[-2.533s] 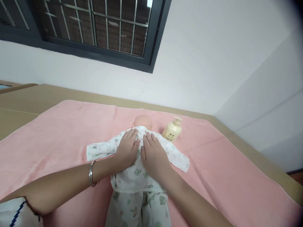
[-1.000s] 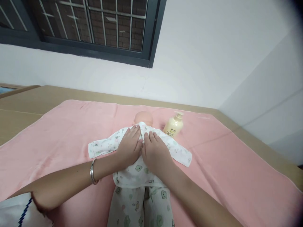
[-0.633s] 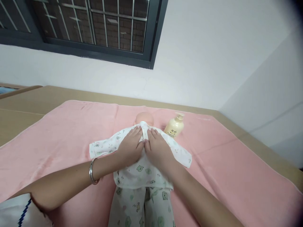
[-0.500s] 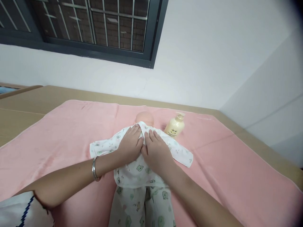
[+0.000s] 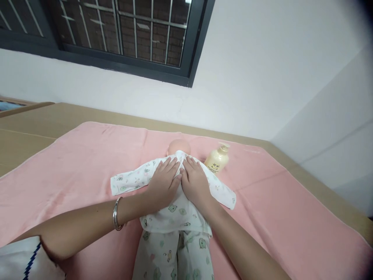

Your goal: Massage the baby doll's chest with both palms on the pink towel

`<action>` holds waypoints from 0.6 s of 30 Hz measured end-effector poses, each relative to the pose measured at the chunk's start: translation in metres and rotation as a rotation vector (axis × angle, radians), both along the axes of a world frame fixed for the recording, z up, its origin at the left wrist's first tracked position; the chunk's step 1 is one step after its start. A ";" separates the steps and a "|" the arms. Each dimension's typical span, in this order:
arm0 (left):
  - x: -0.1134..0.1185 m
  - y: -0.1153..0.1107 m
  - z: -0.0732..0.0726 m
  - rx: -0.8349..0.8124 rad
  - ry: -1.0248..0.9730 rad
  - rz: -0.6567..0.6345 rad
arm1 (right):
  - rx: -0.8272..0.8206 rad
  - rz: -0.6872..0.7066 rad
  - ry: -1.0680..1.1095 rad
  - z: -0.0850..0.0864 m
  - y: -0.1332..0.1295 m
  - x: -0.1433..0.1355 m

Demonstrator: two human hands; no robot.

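Observation:
A baby doll (image 5: 178,147) lies on its back or front, I cannot tell which, with its bald head away from me. It wears a white printed top (image 5: 182,216) with the sleeves spread sideways, and matching trousers (image 5: 159,256). My left hand (image 5: 164,182) rests flat on the upper left of the top, fingers stretched out. Beside it, my right hand (image 5: 195,182) lies flat on the upper right of the top, its fingers loosely apart. The two thumbs nearly meet at the middle. Both palms press on the cloth, which hides the doll's torso.
Right of the doll's head stands a pale yellow pump bottle (image 5: 218,158). A pink blanket (image 5: 96,155) covers most of the wooden surface (image 5: 35,120). Behind are a white wall (image 5: 241,77) and a dark-framed barred window (image 5: 122,35).
My hands have shifted slightly outward and right across the doll's chest, with the fingers a little more spread. The collar lies flatter, and the camera view has moved slightly.

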State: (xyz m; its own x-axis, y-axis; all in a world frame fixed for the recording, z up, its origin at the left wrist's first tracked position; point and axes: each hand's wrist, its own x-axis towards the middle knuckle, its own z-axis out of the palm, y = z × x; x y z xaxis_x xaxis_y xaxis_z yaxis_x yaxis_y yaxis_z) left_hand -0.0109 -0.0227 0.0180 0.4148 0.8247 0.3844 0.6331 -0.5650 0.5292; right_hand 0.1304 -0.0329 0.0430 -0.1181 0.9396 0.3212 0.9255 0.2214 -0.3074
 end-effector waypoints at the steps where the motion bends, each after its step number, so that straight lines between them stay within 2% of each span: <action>1: 0.000 0.004 0.001 -0.012 -0.001 0.004 | 0.001 -0.002 0.001 0.000 0.003 0.000; 11: -0.006 0.037 0.004 -0.093 -0.051 0.074 | 0.011 -0.002 -0.081 0.002 0.029 -0.010; 18: -0.002 0.027 -0.004 -0.004 0.003 0.140 | -0.095 0.025 -0.008 0.002 0.038 0.004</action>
